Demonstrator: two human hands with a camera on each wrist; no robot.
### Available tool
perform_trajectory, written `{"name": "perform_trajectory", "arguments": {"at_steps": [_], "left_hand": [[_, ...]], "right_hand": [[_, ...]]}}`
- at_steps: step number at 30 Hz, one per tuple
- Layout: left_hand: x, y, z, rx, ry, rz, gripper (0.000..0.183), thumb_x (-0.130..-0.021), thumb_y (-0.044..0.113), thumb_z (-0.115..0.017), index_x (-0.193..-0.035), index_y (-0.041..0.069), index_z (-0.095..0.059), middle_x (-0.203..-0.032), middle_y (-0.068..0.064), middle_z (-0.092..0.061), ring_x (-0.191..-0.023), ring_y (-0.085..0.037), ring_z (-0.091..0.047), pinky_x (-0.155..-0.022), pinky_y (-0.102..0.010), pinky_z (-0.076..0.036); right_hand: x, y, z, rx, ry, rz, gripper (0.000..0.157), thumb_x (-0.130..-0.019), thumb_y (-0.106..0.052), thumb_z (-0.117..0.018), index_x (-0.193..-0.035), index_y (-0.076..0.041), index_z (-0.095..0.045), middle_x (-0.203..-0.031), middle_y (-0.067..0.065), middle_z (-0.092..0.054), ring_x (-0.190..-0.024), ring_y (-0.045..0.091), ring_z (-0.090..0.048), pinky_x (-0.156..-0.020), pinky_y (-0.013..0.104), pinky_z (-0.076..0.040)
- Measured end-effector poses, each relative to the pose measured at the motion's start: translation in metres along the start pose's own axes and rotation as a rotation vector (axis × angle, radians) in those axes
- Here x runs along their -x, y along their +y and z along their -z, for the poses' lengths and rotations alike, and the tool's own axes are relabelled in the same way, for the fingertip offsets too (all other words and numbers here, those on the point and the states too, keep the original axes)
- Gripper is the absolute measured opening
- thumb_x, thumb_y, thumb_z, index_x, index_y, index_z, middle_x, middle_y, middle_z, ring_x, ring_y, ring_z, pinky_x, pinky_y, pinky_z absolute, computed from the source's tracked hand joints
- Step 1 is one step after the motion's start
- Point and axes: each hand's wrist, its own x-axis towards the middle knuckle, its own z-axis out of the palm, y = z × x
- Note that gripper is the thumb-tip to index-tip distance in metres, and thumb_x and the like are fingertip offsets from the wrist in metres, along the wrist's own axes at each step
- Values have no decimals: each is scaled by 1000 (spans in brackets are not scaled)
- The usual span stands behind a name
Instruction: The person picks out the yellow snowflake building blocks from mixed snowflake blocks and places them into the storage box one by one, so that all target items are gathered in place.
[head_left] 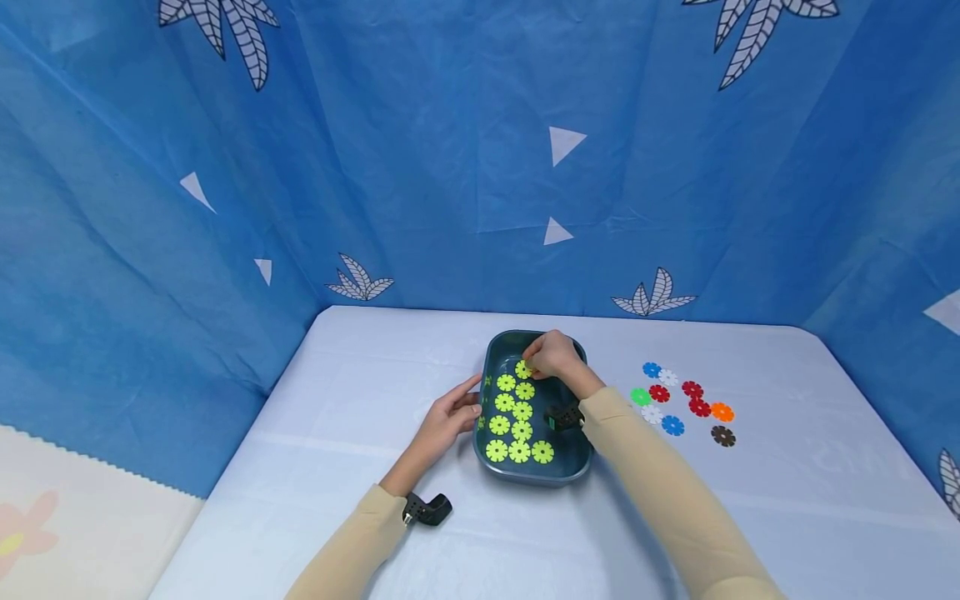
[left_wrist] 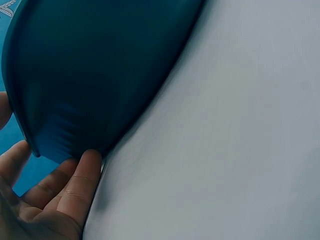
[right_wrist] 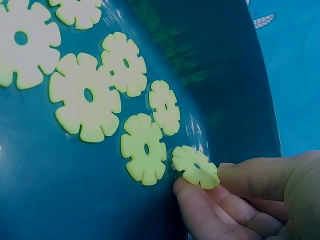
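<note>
In the head view, my right hand (head_left: 553, 354) reaches over the far part of a dark teal plastic tub (head_left: 573, 471). Its thumb and fingertips pinch a yellow-green notched disc (right_wrist: 196, 166) by its edge, tilted close over the tub's floor. Several matching yellow-green discs (right_wrist: 86, 97) lie flat in the tub, set out in columns along its left half with a row at the near end. My left hand (head_left: 450, 417) is at the tub's left side. In the left wrist view its fingertips (left_wrist: 90, 162) rest against the tub's outer wall, fingers loosely extended.
Right of the tub, loose notched discs lie spread on the white table (head_left: 352, 400): blue (head_left: 672, 425), red (head_left: 692, 389), white, green (head_left: 641, 397), orange (head_left: 722, 412) and brown (head_left: 723, 436). A blue patterned curtain (head_left: 450, 167) hangs behind the table. Each wrist wears a small black camera (head_left: 431, 509).
</note>
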Motion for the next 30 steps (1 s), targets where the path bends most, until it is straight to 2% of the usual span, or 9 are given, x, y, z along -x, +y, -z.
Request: {"name": "perform_trajectory", "arguments": {"at_steps": [19, 30], "left_hand": [[1, 0, 2, 2, -10, 3, 58, -101, 18, -57, -157, 18, -42, -140, -23, -59, -123, -36, -64, -95, -36, -62], [2, 2, 1, 6, -8, 1, 58, -101, 19, -57, -157, 18, -42, -140, -23, -59, -122, -36, -65, -96, -37, -62]], "right_hand": [[2, 2, 2, 34, 9, 30, 19, -95, -8, -66, -106, 2, -79, -101, 20, -76, -79, 22, -75, -69, 30, -65], [3, 1, 3, 29, 11, 38, 20, -96, -8, -65, -107, 2, -78, -107, 21, -76, -83, 24, -76, -70, 30, -65]]}}
